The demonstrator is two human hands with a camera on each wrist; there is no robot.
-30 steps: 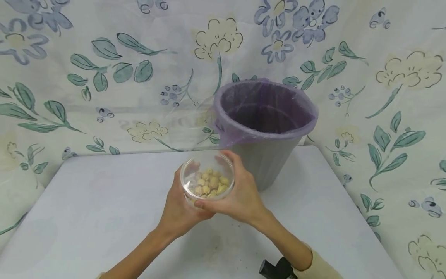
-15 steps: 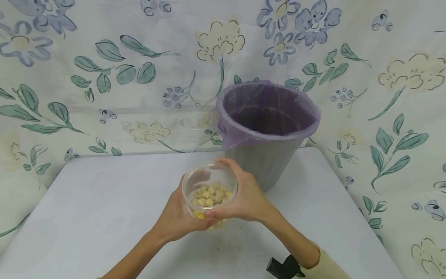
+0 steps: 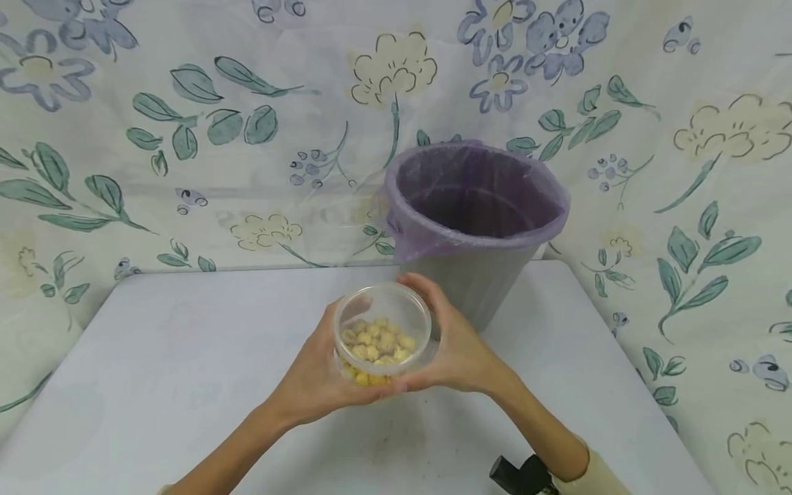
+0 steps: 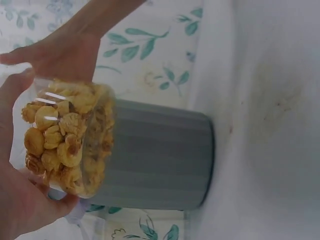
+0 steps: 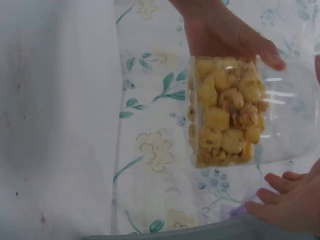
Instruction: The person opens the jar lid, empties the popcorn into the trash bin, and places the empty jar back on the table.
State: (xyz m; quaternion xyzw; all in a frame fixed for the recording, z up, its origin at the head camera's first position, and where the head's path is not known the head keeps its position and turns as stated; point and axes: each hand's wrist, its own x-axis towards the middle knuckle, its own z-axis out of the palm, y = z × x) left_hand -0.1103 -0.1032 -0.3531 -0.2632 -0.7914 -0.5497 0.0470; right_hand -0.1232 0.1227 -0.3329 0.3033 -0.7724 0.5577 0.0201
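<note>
The left hand (image 3: pixel 312 375) grips the jar (image 3: pixel 383 340) above the table (image 3: pixel 204 357), the right hand (image 3: pixel 458 350) around it, contact unclear; the step seems steadying it aloft, and the next move needs secure support.

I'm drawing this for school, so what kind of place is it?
Perhaps a little indoor work corner: there's a white table, flowery sheeting behind it, and a grey bin with a purple liner. I can't tell which room.
</note>
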